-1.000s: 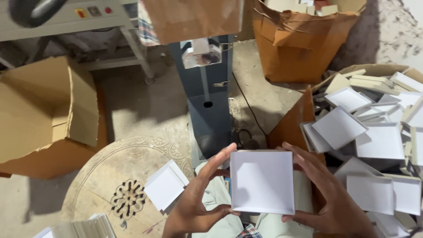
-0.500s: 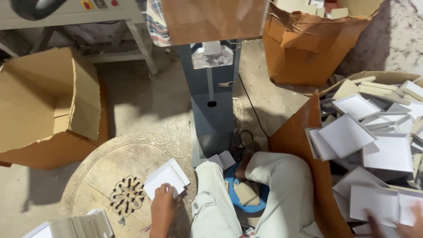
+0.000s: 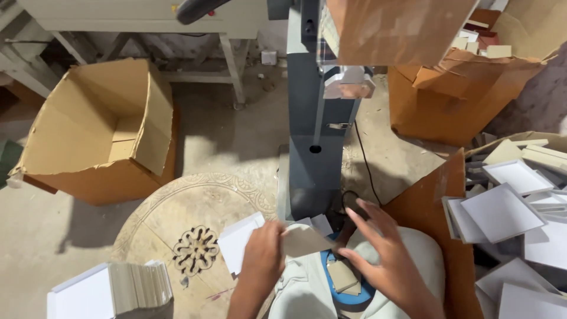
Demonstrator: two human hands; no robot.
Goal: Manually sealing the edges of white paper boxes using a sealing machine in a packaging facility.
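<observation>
Hands are seen low in the frame: the left hand (image 3: 263, 251) is pinched on a grey card piece (image 3: 306, 241), while the right hand (image 3: 381, 254) is spread open just beside it, empty. White trays (image 3: 502, 210) are heaped at right; an open carton (image 3: 97, 127) lies far left.

A flat grey-brown card blank (image 3: 304, 241), cut with angled corners, is held level above the person's lap, near the foot of the blue-grey machine. Its left end is pinched in the left hand (image 3: 264, 255); its right end points toward the right hand (image 3: 384, 254).
</observation>
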